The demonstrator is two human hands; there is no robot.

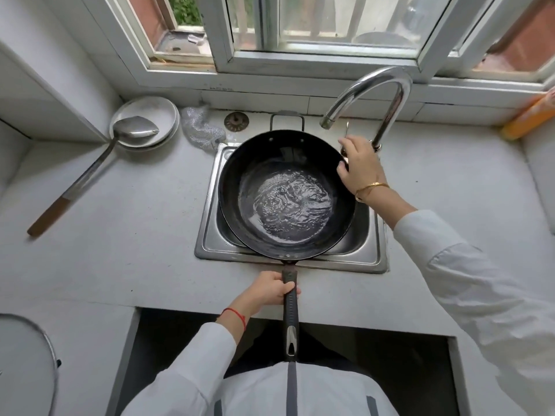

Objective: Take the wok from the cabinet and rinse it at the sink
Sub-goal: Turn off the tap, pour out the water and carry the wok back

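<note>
Left hand [271, 288] grips wok [286, 193] handle (pointing toward person), pan over sink [207, 235].

A pale countertop [126, 235] carries a steel sink [365, 253] set into it. Stacked white plates [162, 115] sit at its back left. A long-handled spatula [90, 172] rests beside them, its blade on the plates.

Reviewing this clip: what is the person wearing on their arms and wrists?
Both arms are in long, loose white sleeves pushed back from the wrists. The left hand has a thin red string bracelet at its wrist. The right hand has a slim gold bangle. No gloves or rings are visible.
</note>
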